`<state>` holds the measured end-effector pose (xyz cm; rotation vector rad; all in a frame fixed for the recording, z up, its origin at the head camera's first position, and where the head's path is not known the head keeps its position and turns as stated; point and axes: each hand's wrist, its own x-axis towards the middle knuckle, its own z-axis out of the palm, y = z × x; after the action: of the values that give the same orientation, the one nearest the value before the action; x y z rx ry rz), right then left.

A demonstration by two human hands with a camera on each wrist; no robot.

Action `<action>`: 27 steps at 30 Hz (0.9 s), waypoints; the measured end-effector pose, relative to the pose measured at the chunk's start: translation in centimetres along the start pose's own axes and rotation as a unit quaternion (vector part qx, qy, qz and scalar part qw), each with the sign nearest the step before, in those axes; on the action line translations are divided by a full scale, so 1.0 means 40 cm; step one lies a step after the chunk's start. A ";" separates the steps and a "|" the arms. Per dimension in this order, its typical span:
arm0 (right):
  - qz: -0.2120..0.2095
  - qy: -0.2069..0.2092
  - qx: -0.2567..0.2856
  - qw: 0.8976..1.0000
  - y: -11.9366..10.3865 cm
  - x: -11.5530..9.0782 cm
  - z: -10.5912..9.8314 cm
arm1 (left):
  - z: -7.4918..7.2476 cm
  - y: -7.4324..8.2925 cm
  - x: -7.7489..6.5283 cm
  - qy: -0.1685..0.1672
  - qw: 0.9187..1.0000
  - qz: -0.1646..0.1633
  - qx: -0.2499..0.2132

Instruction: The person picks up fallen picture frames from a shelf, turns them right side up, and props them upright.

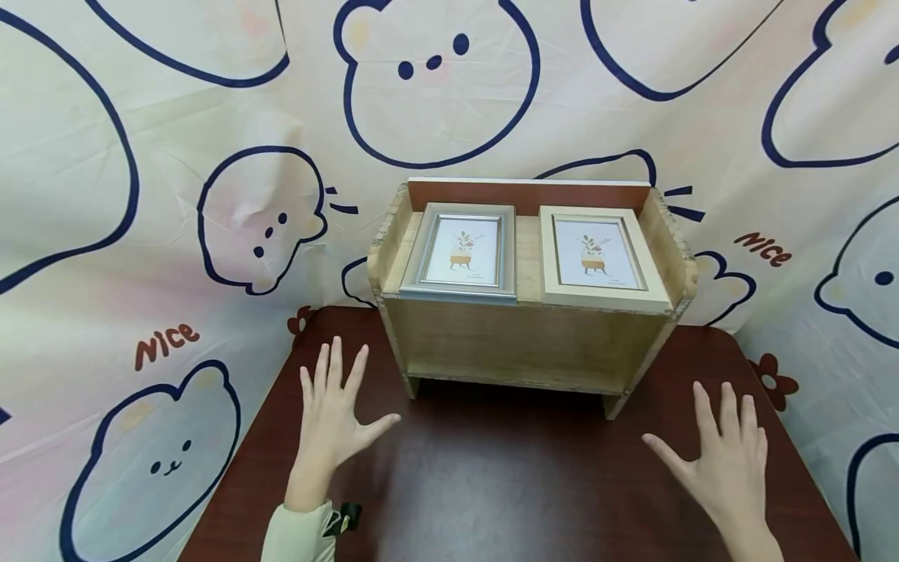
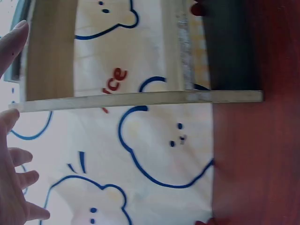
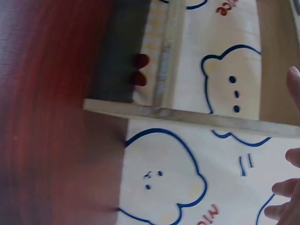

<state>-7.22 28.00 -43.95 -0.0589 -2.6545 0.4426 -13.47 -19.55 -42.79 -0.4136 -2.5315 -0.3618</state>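
Note:
Two picture frames lie side by side on the upper shelf of a small wooden shelf unit [image 1: 506,343]. The silver frame [image 1: 460,295] is on the left and the cream frame [image 1: 607,298] on the right; each holds a print of a potted plant. My left hand [image 1: 333,425] hovers left of the unit with fingers spread, touching nothing. My right hand [image 1: 730,460] is held to the right of the unit, its fingers also spread and free. In the wrist views, the left fingers [image 2: 18,180] and right fingers [image 3: 286,187] appear beside the unit's side boards.
The unit stands at the back of a dark red-brown table [image 1: 506,484]. Behind and around it hangs a pale cloth [image 1: 435,117] printed with blue bear outlines. A dark strap [image 1: 344,519] sits at the left wrist over a light sleeve [image 1: 298,535].

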 end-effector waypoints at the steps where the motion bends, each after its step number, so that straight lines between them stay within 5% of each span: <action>1: -0.007 0.010 0.009 1.000 -0.005 0.004 -0.006 | -0.007 0.003 0.005 0.006 1.000 0.002 -0.003; 11: -0.116 0.154 0.086 0.977 -0.089 0.080 -0.051 | -0.072 0.045 0.088 0.076 0.994 0.044 -0.061; 20: -0.127 0.117 0.137 0.976 -0.193 0.158 -0.110 | -0.110 0.080 0.185 0.136 0.978 0.079 -0.139; 27: -0.162 0.133 0.166 0.964 -0.252 0.228 -0.125 | -0.125 0.094 0.263 0.169 0.958 0.085 -0.217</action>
<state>-12.95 20.96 -32.65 0.3867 -2.2382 0.7048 -18.24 -15.51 -32.25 -0.6664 -2.0585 -0.8490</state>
